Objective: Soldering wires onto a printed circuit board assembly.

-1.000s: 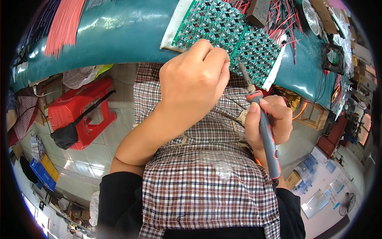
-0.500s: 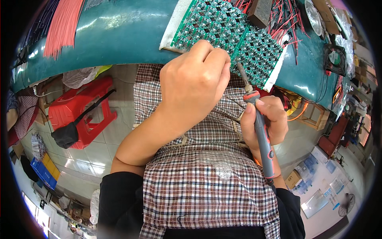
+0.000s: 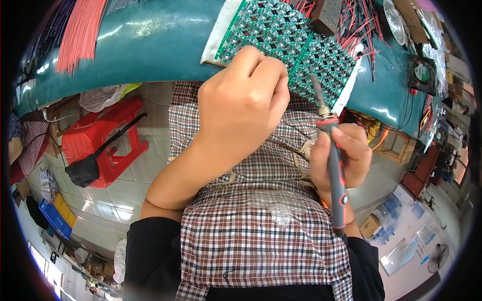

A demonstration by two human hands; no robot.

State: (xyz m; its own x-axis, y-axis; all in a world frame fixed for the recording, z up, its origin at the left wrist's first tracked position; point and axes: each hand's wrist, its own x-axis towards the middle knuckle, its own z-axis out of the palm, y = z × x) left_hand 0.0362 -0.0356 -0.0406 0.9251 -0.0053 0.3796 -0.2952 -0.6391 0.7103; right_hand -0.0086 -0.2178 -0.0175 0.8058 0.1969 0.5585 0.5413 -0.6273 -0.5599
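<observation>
Far L, a bundle of pink wires (image 3: 83,35) is lying on the green tabletop (image 3: 155,45), w/ a red stool (image 3: 100,143) standing lower down. I'm holding my L hand (image 3: 243,95) mostly curled, thumb side R; fingertips aren't showing, so can't tell if it's gripping anything. It's covering part of the near edge of the PCB panel (image 3: 281,30), which is lying just beyond & R of it, on a white slab (image 3: 217,37). The soldering iron (image 3: 337,180) is pointing up, tip over the panel's R part, contact unclear. I'm gripping its handle w/ my R hand (image 3: 354,155), thumb & fingers around it, just below the panel. Far R, a black fan (image 3: 422,75) is sitting.
</observation>
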